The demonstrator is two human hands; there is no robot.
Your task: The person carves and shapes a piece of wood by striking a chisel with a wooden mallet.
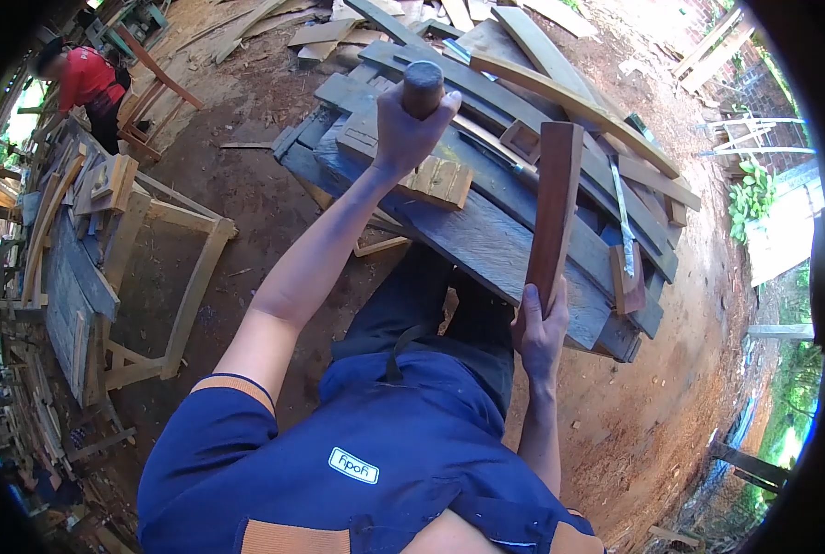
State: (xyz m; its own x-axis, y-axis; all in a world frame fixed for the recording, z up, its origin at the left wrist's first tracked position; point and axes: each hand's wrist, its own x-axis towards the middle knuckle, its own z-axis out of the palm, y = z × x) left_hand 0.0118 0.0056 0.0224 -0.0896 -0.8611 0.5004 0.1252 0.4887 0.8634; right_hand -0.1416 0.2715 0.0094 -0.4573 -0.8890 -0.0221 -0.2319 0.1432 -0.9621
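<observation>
Your left hand (411, 125), upper centre of the frame, is closed around a dark rounded wooden mallet head or handle (424, 88), raised above the lumber. Your right hand (540, 332), centre right, grips the lower end of a reddish-brown plank (555, 208), held upright with its top edge near the pile.

Progress, as a judgement: the plank looks plain and unjoined, with no cut or fitting visible on it. It is in hand and positioned, and the mallet is lifted; anything beyond that appears still undone.

Surface: no proper tabletop. You work over a heap of grey weathered boards (486, 235) stacked crosswise, with a small pale slatted block (440, 182) lying on them just below the left hand.

Surroundings: open-air yard, bare reddish dirt floor (653, 415). Unfinished wooden frame (168, 295) at left. More offcuts along the top. A person in a red shirt (89, 78) bends at upper left. Greenery and a brick wall at right.
</observation>
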